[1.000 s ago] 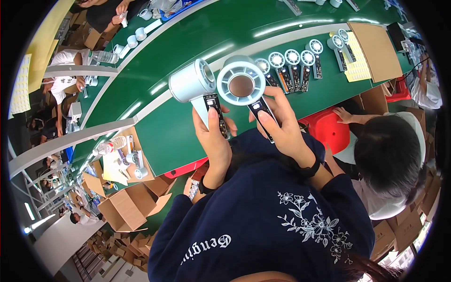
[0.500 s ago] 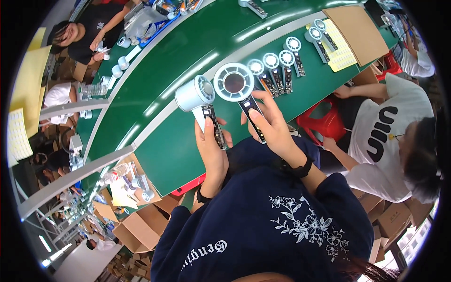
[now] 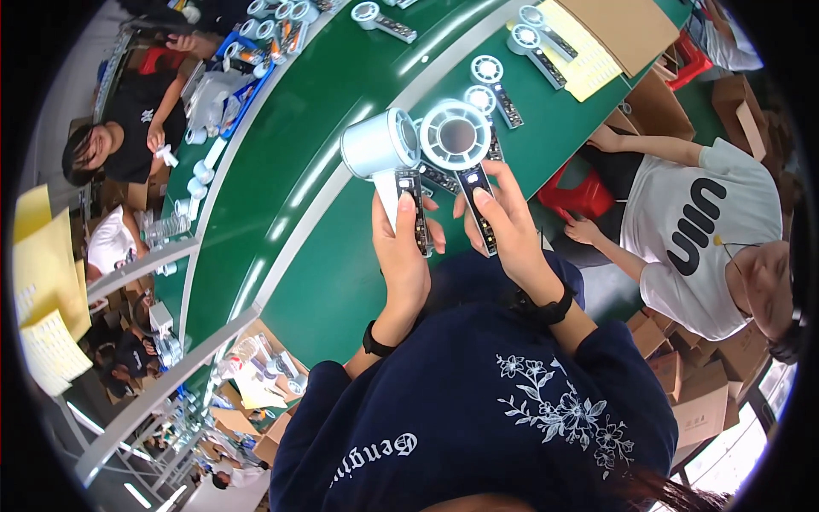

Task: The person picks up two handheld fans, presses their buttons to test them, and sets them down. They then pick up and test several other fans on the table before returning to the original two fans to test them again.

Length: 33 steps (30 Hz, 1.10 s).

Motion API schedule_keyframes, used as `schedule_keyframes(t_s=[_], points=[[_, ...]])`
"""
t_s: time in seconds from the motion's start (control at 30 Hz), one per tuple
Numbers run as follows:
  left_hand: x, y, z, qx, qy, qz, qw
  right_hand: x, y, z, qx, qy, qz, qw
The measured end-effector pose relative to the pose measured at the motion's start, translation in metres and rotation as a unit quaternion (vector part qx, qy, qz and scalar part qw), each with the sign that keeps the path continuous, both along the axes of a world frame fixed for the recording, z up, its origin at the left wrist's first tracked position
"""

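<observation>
My left hand [image 3: 403,260] is closed around the handle of a pale blue handheld fan [image 3: 375,147], its drum-shaped head turned sideways. The handle is uncovered, and a dark circuit board shows beneath my thumb. A second handheld fan [image 3: 431,154] is gripped in my right hand [image 3: 510,224]; its round, spoked front with a dark centre faces up. My right thumb presses on its circuit board, where small lights glow. The two fan heads are side by side and seem to touch or overlap. Just beyond them, partly covered, more fans [image 3: 479,101] lie on the green table.
Further fans [image 3: 524,37] rest near a yellow sheet [image 3: 589,68] and cardboard [image 3: 627,30]. A grey-edged green conveyor belt [image 3: 307,162] curves past, carrying another fan [image 3: 366,12]. A person in a white shirt [image 3: 708,230] sits at right beside a red stool [image 3: 580,192]; another person [image 3: 128,128] works across the belt.
Both fans have come closer together and shifted right in the picture. The left fan's head now shows more of its side. The whole view has turned, and the held fans now cover some table fans.
</observation>
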<state>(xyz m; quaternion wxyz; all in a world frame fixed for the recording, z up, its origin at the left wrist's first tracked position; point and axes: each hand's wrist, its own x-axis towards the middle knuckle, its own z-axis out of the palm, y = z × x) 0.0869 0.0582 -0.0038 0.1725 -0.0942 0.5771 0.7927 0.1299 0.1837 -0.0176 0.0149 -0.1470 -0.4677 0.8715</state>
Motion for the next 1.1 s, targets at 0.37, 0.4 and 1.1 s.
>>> schedule_keyframes(t_s=[0.37,0.4,1.1], points=[[-0.031,0.088,-0.027,0.007,-0.031,-0.099,0.995,-0.002,0.067,-0.022,-0.008,-0.06,-0.105,0.993],[-0.034,0.097,-0.032,0.005,-0.036,-0.102,0.994,-0.003,0.075,-0.026,-0.002,-0.061,-0.119,0.991],[-0.078,0.184,-0.1,-0.019,-0.119,-0.106,0.987,-0.048,0.166,-0.093,0.055,-0.14,-0.101,0.983]])
